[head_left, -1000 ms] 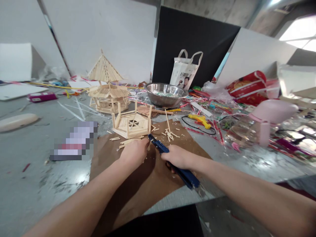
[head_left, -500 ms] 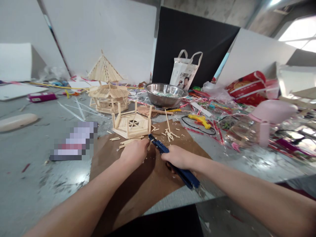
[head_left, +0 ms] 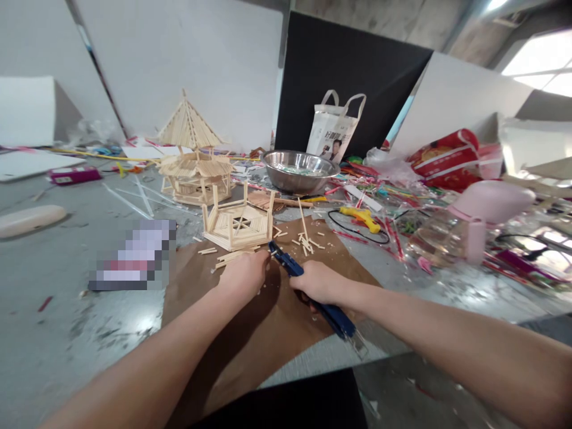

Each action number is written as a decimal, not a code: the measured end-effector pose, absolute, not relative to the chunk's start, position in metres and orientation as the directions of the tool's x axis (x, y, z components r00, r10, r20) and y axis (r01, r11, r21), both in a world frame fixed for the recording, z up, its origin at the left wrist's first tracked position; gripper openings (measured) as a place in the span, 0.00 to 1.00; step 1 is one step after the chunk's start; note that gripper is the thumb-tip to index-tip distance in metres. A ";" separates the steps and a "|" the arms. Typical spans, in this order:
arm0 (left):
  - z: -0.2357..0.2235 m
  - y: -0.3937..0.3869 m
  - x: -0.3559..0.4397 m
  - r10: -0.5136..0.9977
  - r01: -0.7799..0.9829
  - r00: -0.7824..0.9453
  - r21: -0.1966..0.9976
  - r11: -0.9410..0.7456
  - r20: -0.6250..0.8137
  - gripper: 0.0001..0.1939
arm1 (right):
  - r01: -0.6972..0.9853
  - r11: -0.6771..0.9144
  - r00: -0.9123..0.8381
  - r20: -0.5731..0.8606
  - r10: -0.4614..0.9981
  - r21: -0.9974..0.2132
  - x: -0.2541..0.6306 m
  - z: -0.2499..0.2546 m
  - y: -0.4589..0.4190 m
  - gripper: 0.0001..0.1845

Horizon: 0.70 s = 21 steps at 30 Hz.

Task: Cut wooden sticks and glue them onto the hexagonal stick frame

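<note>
Metal bowl, greenish contents, beyond blue tool

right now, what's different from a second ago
The handle ends of the blue tool in the right hand look closer together, and its rear end sits slightly further left in view. Nothing was visibly taken hold of or let go. The left hand, the hexagonal stick frame and the roofed stick model stayed put.
</note>
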State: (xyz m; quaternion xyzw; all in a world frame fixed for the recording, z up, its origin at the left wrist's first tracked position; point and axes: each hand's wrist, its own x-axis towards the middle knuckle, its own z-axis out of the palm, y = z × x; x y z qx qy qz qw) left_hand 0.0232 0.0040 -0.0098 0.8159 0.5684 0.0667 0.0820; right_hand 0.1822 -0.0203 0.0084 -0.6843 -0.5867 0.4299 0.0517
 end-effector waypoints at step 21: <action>-0.008 0.004 0.025 0.939 0.921 0.343 0.185 -0.343 0.031 0.15 | 0.839 -0.190 -0.027 -0.388 0.921 -0.510 0.181 0.002 -0.022 0.11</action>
